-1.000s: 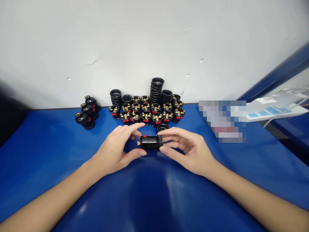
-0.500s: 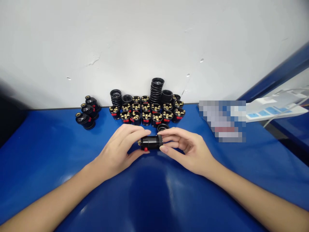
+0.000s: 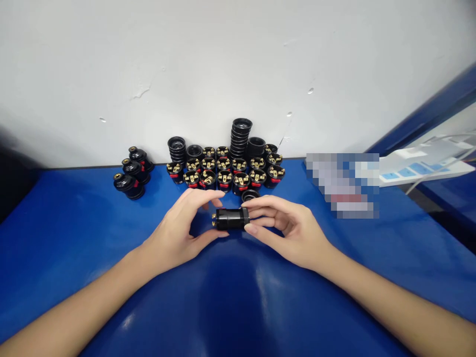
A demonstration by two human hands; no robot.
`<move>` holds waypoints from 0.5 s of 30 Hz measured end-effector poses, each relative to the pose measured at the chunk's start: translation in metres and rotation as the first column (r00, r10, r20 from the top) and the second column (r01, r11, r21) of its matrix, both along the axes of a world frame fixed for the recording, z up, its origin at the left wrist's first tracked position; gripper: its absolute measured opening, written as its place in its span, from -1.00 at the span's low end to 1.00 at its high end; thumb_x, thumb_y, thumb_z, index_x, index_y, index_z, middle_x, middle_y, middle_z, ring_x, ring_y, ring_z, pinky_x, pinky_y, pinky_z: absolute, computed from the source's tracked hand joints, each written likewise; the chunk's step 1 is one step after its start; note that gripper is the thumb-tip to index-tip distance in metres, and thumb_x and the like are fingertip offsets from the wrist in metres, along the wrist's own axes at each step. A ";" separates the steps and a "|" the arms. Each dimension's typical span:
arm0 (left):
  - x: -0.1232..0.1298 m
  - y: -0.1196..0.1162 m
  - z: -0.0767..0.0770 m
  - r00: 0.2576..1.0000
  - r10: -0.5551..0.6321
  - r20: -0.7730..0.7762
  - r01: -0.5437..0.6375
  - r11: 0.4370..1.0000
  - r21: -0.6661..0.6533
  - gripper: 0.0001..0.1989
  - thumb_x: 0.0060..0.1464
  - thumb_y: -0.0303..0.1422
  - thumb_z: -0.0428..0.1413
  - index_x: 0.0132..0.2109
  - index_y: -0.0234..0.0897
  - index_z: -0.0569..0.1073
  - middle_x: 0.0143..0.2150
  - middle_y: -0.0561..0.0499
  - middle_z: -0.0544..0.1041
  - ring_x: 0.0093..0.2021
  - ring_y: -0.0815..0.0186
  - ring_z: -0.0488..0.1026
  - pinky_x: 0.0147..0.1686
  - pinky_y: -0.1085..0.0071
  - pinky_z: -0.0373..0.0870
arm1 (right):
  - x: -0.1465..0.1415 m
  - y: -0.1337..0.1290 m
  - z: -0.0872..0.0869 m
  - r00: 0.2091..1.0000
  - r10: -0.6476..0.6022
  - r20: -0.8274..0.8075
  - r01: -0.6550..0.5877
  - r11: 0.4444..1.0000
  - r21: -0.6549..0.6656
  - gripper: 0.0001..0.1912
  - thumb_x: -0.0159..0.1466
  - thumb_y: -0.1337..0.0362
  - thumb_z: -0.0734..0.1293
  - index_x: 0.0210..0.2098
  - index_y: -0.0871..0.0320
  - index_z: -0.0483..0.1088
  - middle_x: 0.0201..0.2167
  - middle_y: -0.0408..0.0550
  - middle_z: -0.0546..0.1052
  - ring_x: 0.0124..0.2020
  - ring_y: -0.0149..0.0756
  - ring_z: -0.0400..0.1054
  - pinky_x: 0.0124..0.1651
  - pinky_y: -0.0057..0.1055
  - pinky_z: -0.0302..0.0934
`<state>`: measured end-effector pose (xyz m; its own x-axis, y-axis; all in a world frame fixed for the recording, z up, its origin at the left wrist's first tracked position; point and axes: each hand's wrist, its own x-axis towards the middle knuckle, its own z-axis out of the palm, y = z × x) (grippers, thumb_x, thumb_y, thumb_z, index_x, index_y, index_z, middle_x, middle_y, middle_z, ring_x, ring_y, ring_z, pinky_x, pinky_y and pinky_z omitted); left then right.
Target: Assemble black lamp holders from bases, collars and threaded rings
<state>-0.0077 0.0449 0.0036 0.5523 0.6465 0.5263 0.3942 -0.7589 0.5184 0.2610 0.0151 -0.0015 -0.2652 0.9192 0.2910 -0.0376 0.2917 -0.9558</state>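
A black cylindrical part (image 3: 231, 218) with brass contacts at its left end lies sideways between my hands. The fingertips of my right hand (image 3: 286, 223) are closed on its right end, where there is a wider collar. My left hand (image 3: 182, 225) is around the left end, its thumb and fingers apart, with a gap showing between them and the part. Just behind the held part, a black ring (image 3: 250, 197) rests on the blue table (image 3: 163, 307).
Several black sockets (image 3: 224, 179) with brass contacts stand in rows near the wall. Behind them rise stacked black rings (image 3: 240, 139) and a shorter stack (image 3: 176, 148). Domed black assemblies (image 3: 128, 185) stand at left. A pixelated item (image 3: 342, 186) and white tray (image 3: 416, 171) are at right.
My left fingers have opened away from the black part. The part has turned about its length, so its red piece no longer faces the front. My right hand has stayed on the collar end.
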 end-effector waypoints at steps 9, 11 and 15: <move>0.001 -0.001 -0.001 0.998 -0.006 -0.062 -0.004 0.988 -0.151 -0.46 0.49 -0.24 0.18 0.46 -0.03 0.19 -0.06 0.03 0.63 -0.10 0.24 0.60 0.01 0.25 0.49 | 0.000 -0.001 0.000 0.999 -0.005 0.034 0.004 1.000 0.029 -0.65 0.30 0.36 0.62 0.07 0.09 0.64 -0.04 -0.01 0.73 -0.10 -0.22 0.75 0.05 -0.35 0.70; 0.002 0.000 -0.002 1.000 -0.006 0.001 0.006 0.996 -0.094 -0.31 0.37 -0.21 0.34 0.47 0.00 0.19 0.03 0.01 0.62 -0.05 0.23 0.59 0.00 0.28 0.48 | 0.000 0.000 0.001 0.999 -0.014 0.036 0.013 1.000 0.025 -0.66 0.31 0.34 0.62 0.06 0.10 0.64 -0.05 0.00 0.73 -0.09 -0.20 0.75 0.04 -0.33 0.71; 0.001 0.001 0.000 0.999 -0.029 0.013 0.030 0.993 -0.118 -0.15 0.29 -0.04 0.38 0.51 0.00 0.12 0.07 -0.04 0.64 0.03 0.16 0.61 0.06 0.21 0.48 | 0.000 0.000 0.001 0.999 -0.007 0.046 0.006 1.000 0.027 -0.66 0.31 0.31 0.62 0.06 0.12 0.63 -0.06 0.02 0.73 -0.09 -0.18 0.75 0.04 -0.29 0.71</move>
